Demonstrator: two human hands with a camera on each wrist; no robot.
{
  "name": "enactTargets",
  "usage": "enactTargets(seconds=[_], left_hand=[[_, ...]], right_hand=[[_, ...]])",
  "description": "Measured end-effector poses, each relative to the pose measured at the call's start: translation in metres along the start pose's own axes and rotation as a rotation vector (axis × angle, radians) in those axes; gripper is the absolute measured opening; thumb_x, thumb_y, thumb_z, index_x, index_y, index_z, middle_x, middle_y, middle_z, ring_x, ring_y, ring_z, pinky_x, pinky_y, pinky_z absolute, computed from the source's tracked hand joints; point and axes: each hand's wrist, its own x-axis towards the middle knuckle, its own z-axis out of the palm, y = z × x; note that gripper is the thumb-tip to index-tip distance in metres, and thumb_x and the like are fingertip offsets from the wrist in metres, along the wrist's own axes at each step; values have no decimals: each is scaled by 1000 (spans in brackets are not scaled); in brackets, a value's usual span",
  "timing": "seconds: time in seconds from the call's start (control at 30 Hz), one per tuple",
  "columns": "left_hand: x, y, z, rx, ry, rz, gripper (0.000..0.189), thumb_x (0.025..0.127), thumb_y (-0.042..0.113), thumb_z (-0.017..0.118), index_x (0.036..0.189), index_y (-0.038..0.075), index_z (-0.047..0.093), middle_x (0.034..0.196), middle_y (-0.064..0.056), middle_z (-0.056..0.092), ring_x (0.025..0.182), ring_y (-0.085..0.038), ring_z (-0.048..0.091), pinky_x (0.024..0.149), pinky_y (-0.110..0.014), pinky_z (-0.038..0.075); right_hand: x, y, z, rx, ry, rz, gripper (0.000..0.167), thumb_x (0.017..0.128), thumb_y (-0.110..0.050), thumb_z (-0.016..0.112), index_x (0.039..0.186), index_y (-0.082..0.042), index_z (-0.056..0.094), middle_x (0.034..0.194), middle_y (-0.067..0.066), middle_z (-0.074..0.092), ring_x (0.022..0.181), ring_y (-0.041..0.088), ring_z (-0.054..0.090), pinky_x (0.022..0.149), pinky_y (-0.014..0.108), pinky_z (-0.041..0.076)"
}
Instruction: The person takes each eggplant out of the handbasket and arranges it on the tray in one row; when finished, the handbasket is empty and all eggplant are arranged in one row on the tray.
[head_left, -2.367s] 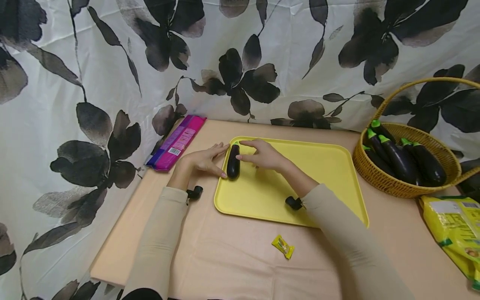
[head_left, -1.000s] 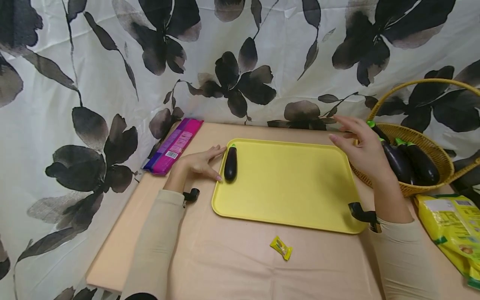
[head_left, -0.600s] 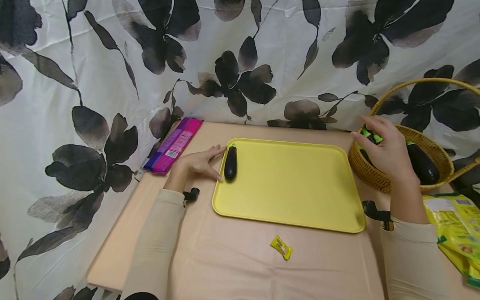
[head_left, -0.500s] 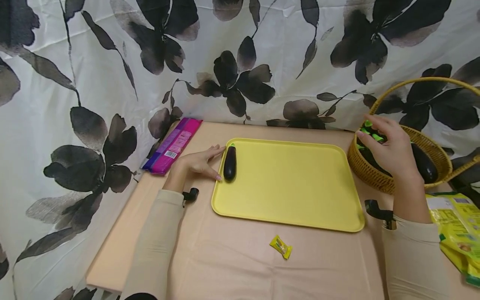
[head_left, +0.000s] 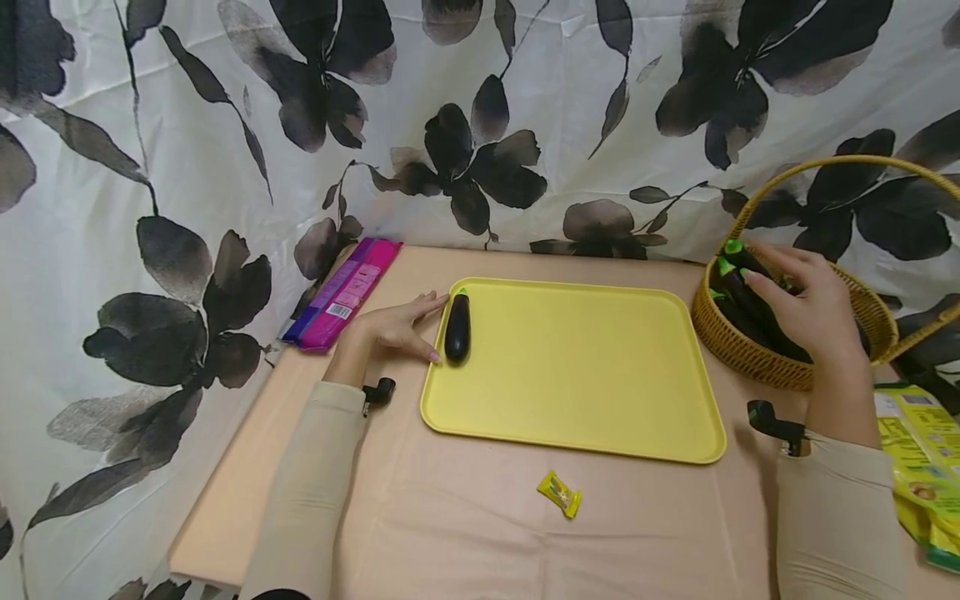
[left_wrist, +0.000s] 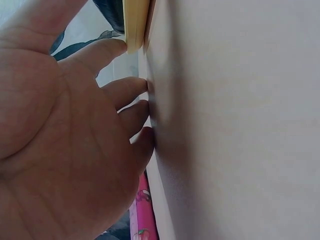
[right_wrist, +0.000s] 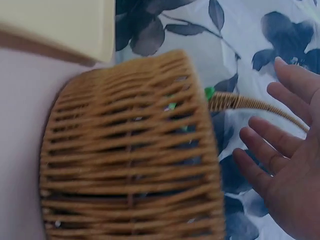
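The left hand (head_left: 401, 327), fingers spread, touches the left edge of the yellow tray (head_left: 577, 375), presumably steadying it; one eggplant (head_left: 457, 327) lies inside that edge. The right hand (head_left: 813, 304), fingers loosely extended, hovers at the wicker basket (head_left: 742, 357) of eggplants (head_left: 753, 312); fingertip contact is unclear.

1. Eggplants (head_left: 759, 315) under right hand (head_left: 813, 304): partly covered, count unclear. Can't tell if fingers touch one.
2. Basket (head_left: 750, 357), below right hand: handle (head_left: 847, 159) cut by head view's right edge; weave blurred in right wrist view.
3. Yellow bag (head_left: 926, 454), below-right of right hand: cut by same edge, partly behind sleeve (head_left: 840, 517).
4. Small yellow wrapper (head_left: 559, 494), between hands, lower: print too small.
5. Pink packet (head_left: 345, 296), left of left hand (head_left: 393, 327): fine print illegible.
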Motion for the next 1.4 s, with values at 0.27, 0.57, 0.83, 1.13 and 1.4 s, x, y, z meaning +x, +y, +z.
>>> enactTargets(seconds=[0.27,0.57,0.83,1.13,1.4], left_hand=[[1,0,2,-8,1,0,130,69,50,95,169,30,14,177,-6,-5,163,-28,-10,130,-59,-2],[2,0,-2,-29,1,-9,130,69,51,95,168,32,14,177,-5,-6,163,-26,-11,131,-58,-3],[1,1,-1,-19,-2,-5,130,68,52,95,168,33,14,177,-5,-5,163,-26,-11,130,-58,-3],[0,3,1,-6,-6,2,131,69,51,95,169,32,13,177,-6,-5,163,-27,-10,131,-58,-2],[-2,3,1,-14,-7,-20,131,68,53,95,168,33,14,177,-2,-5,163,-24,-10,131,-57,-2]], right_hand=[[-2,24,0,-69,-127,67,61,109,-46,48,160,-14,41,167,31,21,148,61,22,112,80,22],[4,35,2,-149,-228,70,63,109,-47,48,160,-11,40,163,39,19,147,65,17,113,82,17],[2,40,-1,-190,-261,82,55,110,-33,51,157,-6,43,160,41,27,146,64,21,113,80,20],[-1,42,-2,-245,-215,107,49,108,-19,54,155,-7,47,149,43,41,136,65,31,107,81,26],[-6,23,0,-182,4,131,49,110,-19,49,158,-13,44,160,34,35,148,57,27,121,73,20]])
